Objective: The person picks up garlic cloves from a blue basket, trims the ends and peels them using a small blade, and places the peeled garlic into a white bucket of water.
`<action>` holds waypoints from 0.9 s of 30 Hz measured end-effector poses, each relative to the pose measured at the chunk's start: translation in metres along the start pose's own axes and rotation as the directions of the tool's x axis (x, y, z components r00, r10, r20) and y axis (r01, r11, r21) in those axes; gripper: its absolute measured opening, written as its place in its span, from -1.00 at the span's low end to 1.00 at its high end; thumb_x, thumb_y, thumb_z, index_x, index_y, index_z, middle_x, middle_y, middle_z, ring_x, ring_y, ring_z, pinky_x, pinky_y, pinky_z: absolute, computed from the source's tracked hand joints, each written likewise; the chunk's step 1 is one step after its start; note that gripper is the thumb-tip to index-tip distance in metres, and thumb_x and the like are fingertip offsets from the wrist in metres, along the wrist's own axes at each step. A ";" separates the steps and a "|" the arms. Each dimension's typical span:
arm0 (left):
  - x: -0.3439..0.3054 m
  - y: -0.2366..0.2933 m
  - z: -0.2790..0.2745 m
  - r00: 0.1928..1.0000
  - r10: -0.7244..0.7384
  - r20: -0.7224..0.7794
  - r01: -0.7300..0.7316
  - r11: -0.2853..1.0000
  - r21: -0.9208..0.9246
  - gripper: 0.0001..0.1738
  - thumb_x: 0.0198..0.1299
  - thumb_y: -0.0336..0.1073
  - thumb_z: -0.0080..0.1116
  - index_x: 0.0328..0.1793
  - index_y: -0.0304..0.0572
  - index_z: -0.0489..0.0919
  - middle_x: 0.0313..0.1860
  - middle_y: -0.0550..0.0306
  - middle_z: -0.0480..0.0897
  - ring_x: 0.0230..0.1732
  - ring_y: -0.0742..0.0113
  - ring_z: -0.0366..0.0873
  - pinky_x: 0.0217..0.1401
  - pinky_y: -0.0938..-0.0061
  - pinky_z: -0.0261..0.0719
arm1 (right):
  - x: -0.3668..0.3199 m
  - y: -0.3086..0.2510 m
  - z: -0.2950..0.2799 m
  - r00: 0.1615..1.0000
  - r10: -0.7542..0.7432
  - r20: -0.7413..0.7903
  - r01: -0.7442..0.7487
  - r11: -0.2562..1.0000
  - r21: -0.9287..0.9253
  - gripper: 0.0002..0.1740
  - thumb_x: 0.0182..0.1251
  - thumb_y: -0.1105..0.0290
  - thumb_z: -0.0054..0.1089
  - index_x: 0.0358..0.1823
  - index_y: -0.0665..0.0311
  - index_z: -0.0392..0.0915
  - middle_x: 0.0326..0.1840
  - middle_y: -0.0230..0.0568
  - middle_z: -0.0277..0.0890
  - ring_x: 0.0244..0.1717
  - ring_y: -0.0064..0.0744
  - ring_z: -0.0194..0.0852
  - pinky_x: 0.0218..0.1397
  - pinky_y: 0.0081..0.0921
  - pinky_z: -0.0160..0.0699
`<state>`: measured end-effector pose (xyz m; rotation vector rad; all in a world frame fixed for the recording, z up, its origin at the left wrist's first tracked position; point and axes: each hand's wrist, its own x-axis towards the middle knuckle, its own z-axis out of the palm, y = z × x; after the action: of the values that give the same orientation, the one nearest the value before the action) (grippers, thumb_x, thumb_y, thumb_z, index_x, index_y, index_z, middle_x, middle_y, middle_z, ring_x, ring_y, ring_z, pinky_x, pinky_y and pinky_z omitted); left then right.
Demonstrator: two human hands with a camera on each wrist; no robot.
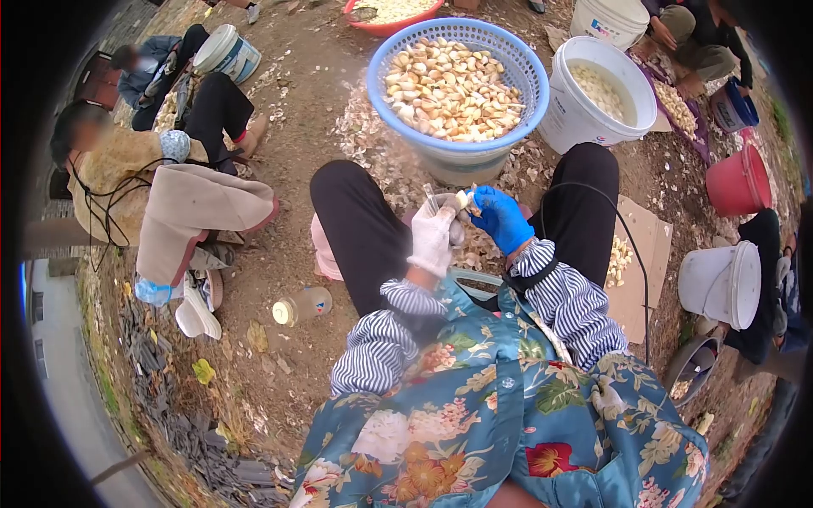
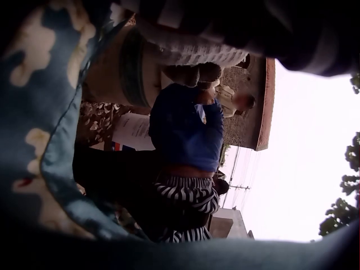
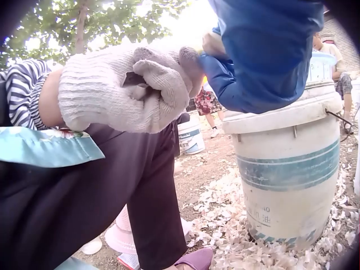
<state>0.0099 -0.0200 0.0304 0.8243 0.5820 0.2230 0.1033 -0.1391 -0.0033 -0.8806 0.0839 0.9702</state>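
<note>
My left hand, in a white knit glove, curls around a garlic clove whose pale end sticks out towards the other hand; a thin clear piece stands up beside its fingers. The right hand, in a blue glove, pinches at the clove with bits of skin at its fingertips. In the right wrist view the white glove and blue glove meet, the clove mostly hidden between them. Dark in the left wrist view, the blue glove hides most of what is held.
Ahead, a blue basket of garlic cloves sits on a bucket. Right of it stands a white bucket of cloves in water. Peeled cloves lie on cardboard. A bottle lies at left; people sit on both sides.
</note>
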 end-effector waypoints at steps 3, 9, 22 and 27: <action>0.001 -0.001 0.000 0.999 0.028 -0.037 -0.026 0.999 0.042 -0.85 0.28 -0.39 0.06 -0.07 -0.27 0.51 -0.50 0.15 0.54 -0.71 0.59 0.28 -0.69 0.64 0.24 | -0.006 -0.007 0.017 0.998 -0.010 -0.058 0.002 0.989 -0.148 -0.73 0.22 0.26 0.28 -0.07 0.13 0.57 -0.24 -0.52 0.53 -0.24 -0.68 0.41 -0.12 -0.63 0.41; 0.000 -0.002 0.001 0.995 0.028 -0.099 0.000 0.960 0.281 -0.86 0.27 -0.36 0.05 -0.11 -0.24 0.52 -0.48 0.17 0.55 -0.68 0.58 0.31 -0.69 0.65 0.21 | -0.001 0.000 0.006 0.975 -0.213 -0.056 0.175 0.905 -0.388 -0.80 0.20 0.32 0.35 -0.18 0.21 0.63 -0.29 -0.50 0.60 -0.33 -0.69 0.42 -0.18 -0.66 0.40; 0.013 -0.008 -0.020 0.987 -0.150 0.055 0.159 0.946 -0.282 -0.73 0.37 -0.16 -0.04 -0.15 -0.22 0.51 -0.41 0.20 0.56 -0.58 0.51 0.37 -0.58 0.62 0.28 | -0.004 -0.006 0.013 0.992 -0.125 -0.023 0.107 0.917 -0.384 -0.69 0.23 0.36 0.28 -0.03 0.32 0.60 -0.16 -0.39 0.59 -0.14 -0.62 0.47 -0.01 -0.60 0.44; 0.013 0.006 -0.018 0.991 -0.127 -0.050 0.099 0.922 -0.375 -0.69 0.38 -0.21 -0.12 -0.14 -0.35 0.51 -0.34 0.02 0.60 -0.53 0.46 0.44 -0.54 0.66 0.35 | 0.001 -0.009 -0.003 0.998 -0.013 0.062 0.012 1.000 0.024 -0.53 0.28 0.24 0.21 0.15 0.35 0.49 0.09 -0.26 0.53 0.13 -0.45 0.46 0.26 -0.44 0.38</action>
<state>0.0106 0.0004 0.0195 0.4132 0.6306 0.2491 0.1117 -0.1426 -0.0002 -0.8276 0.0373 0.9823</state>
